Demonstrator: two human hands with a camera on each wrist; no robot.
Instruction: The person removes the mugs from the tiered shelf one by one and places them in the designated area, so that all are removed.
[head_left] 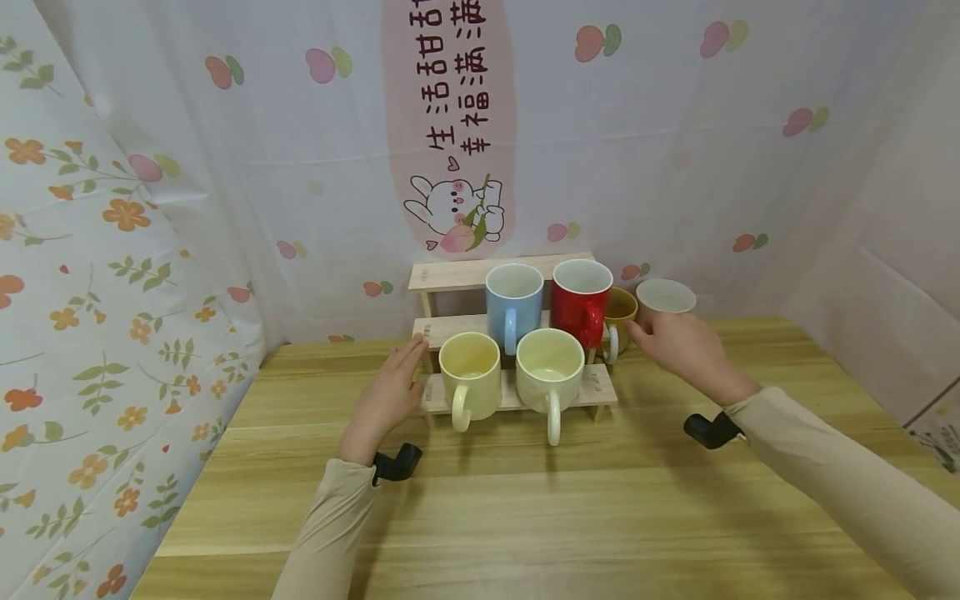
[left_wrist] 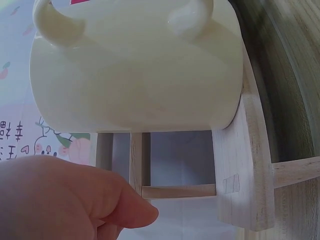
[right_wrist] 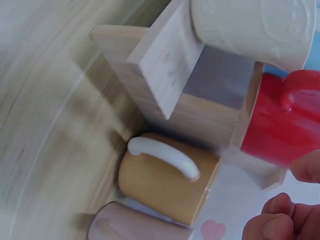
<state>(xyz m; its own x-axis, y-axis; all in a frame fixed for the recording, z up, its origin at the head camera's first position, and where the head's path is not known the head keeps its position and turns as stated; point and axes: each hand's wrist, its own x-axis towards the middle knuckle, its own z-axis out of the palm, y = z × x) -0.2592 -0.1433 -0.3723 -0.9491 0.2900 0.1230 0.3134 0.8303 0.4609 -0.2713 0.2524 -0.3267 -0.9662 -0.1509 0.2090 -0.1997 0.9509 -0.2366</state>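
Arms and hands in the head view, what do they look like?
Both arms wear long, plain beige sleeves. A small, black, angular device sits at each wrist. The left hand and right hand wear no gloves.

A wood-grain tabletop occupies 6 o'clock. Creased white cloth hangs at 12 o'clock, bearing fruit motifs and a pink oval panel with dark lettering above a cartoon rabbit. Orange-flowered fabric drapes 9 o'clock; a pale surface bounds 3 o'clock. Light is diffuse.
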